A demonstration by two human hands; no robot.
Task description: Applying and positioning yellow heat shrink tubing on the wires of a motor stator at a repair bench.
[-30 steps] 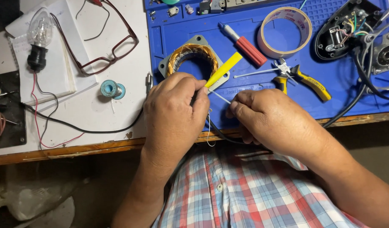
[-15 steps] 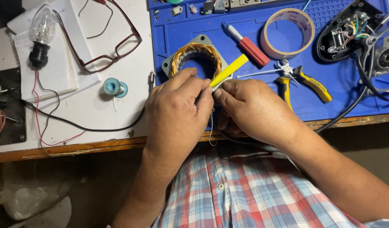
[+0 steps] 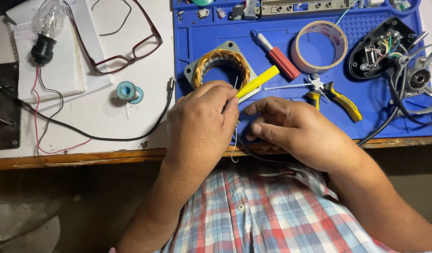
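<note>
My left hand (image 3: 204, 122) is closed around a yellow-handled tool (image 3: 259, 80), whose handle points up and right over the blue mat (image 3: 389, 107). A thin pale wire (image 3: 234, 147) hangs from the same fist over the table edge. Just behind it lies a square stator with copper windings (image 3: 223, 65). My right hand (image 3: 295, 129) sits close to the right, its index finger and thumb pointing at the left fist. A black cable (image 3: 258, 158) runs under it; what the fingers hold is hidden.
On the mat lie a red-handled screwdriver (image 3: 281, 58), a tape roll (image 3: 319, 44), yellow-handled pliers (image 3: 335, 96) and an open black motor housing (image 3: 382, 47). To the left are glasses (image 3: 122, 47), a bulb in a black socket (image 3: 45, 33) and a solder spool (image 3: 129, 91).
The two hands were pressed together at the wire. My right hand has drawn slightly right, leaving a small gap. The left fist still holds the yellow tool.
</note>
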